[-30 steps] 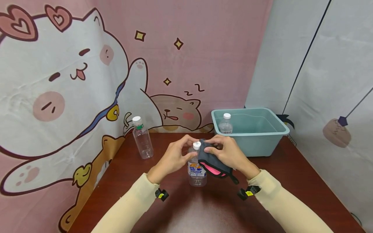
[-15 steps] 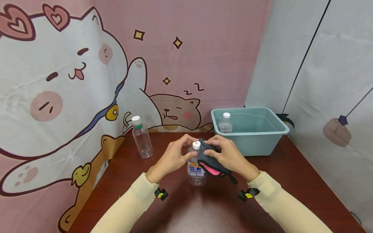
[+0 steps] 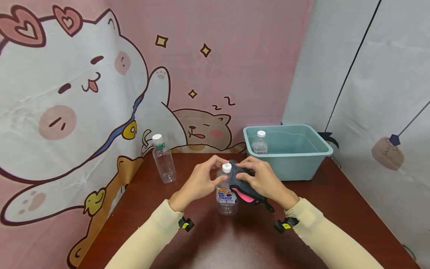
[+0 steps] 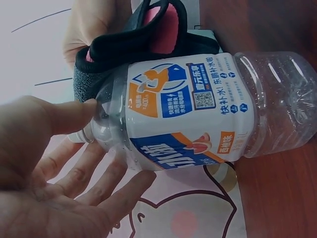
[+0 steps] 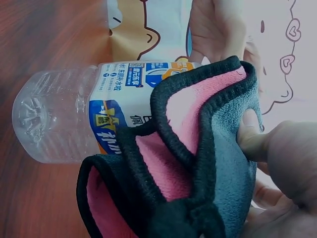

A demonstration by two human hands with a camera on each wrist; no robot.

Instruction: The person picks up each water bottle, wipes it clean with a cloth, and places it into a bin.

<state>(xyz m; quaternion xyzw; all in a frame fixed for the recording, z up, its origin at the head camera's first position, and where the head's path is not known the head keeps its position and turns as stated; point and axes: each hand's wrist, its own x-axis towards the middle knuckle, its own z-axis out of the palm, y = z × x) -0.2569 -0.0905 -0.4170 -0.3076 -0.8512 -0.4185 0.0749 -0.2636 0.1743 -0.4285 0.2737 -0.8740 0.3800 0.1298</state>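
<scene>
My left hand holds a clear plastic bottle around its shoulder, below the white cap. Upright on the table, the bottle wears a white, blue and orange label. A grey cleaning cloth with pink inside and black edging is in my right hand, thumb on its near face and other fingers behind. It lies against the bottle's right side near the neck. In the right wrist view the folded cloth covers part of the label. The left wrist view shows the thumb and fingers on either side of the bottle.
Another clear bottle, with white cap and green neck band, stands at the table's back left. A pale blue plastic tub sits at the back right, with a white-capped bottle inside. A printed curtain hangs behind the brown table.
</scene>
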